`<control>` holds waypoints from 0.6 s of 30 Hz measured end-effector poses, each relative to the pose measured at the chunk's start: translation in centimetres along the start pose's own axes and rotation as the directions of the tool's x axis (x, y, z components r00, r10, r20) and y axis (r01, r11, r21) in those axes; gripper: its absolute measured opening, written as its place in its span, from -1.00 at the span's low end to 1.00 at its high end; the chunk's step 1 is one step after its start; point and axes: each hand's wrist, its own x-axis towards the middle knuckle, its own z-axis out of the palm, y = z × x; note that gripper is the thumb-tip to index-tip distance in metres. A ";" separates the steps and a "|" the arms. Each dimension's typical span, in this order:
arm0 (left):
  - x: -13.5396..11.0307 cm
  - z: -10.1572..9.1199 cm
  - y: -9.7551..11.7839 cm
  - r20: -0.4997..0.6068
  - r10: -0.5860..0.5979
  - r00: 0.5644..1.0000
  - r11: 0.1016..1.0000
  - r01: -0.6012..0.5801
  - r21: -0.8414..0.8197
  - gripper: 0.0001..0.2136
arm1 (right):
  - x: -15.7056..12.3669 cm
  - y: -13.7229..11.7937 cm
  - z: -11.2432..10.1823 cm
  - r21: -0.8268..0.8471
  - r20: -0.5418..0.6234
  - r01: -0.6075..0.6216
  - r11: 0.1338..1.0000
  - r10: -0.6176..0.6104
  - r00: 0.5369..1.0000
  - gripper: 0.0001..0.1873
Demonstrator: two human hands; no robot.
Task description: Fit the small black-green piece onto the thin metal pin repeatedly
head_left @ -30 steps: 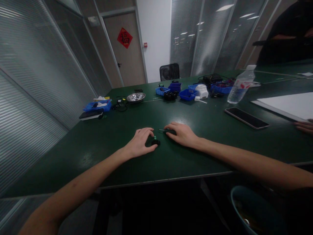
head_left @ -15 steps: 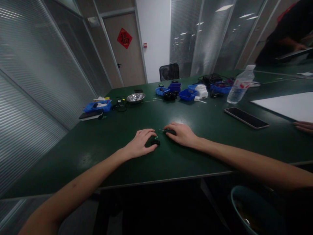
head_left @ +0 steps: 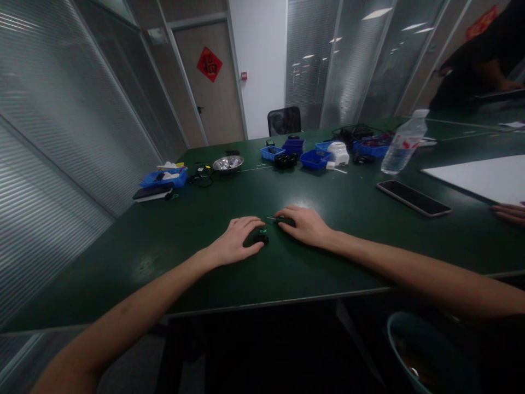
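Both my hands rest on the dark green table (head_left: 205,219) near its front edge. My left hand (head_left: 235,241) curls around a small black part (head_left: 258,238), thumb and fingertips touching it. A tiny green piece (head_left: 263,231) lies just beside the fingertips. My right hand (head_left: 305,225) lies over a small dark tool (head_left: 284,220) with a thin metal tip pointing left; its fingers are closed on the handle.
A phone (head_left: 412,197) lies to the right, with a water bottle (head_left: 403,143) behind it. Blue bins (head_left: 314,158), a metal bowl (head_left: 228,163) and another blue tray (head_left: 164,177) stand farther back. White sheet (head_left: 484,178) and another person's fingers (head_left: 511,212) at right edge.
My left fingers have closed a little more over the small black part. The person at the back right has shifted. My right hand has not moved.
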 end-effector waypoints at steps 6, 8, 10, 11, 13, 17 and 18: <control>0.1 0.1 0.0 -0.018 0.013 1.000 1.000 -0.012 0.022 -0.51 | 0.0 0.1 0.2 -0.003 -0.006 0.001 1.000 -0.001 1.000 -0.66; 0.1 0.3 -0.3 -0.022 -0.005 1.000 0.999 0.006 0.034 -0.45 | 0.0 0.1 0.2 -0.002 -0.005 0.001 1.000 -0.001 1.000 -0.66; 0.1 0.6 -0.6 -0.016 -0.027 0.999 0.999 0.028 0.044 -0.37 | 0.0 0.1 0.1 -0.002 -0.005 0.000 1.000 0.000 1.000 -0.66; 0.1 0.7 -0.8 -0.006 -0.037 0.999 0.998 0.037 0.049 -0.33 | 0.0 0.1 0.1 -0.002 -0.006 0.000 1.000 0.000 1.000 -0.66; 0.0 0.9 -1.1 0.018 -0.046 0.999 0.997 0.045 0.055 -0.29 | 0.0 0.1 0.1 -0.003 -0.006 -0.002 1.000 0.002 1.000 -0.67; -0.1 0.9 -1.4 0.043 -0.046 0.998 0.997 0.043 0.059 -0.29 | 0.0 0.1 0.2 -0.005 -0.005 -0.005 1.000 0.005 1.000 -0.67; -0.1 0.9 -1.4 0.045 -0.047 0.998 0.997 0.044 0.059 -0.29 | 0.0 0.1 0.2 -0.005 -0.005 -0.004 1.000 0.004 1.000 -0.67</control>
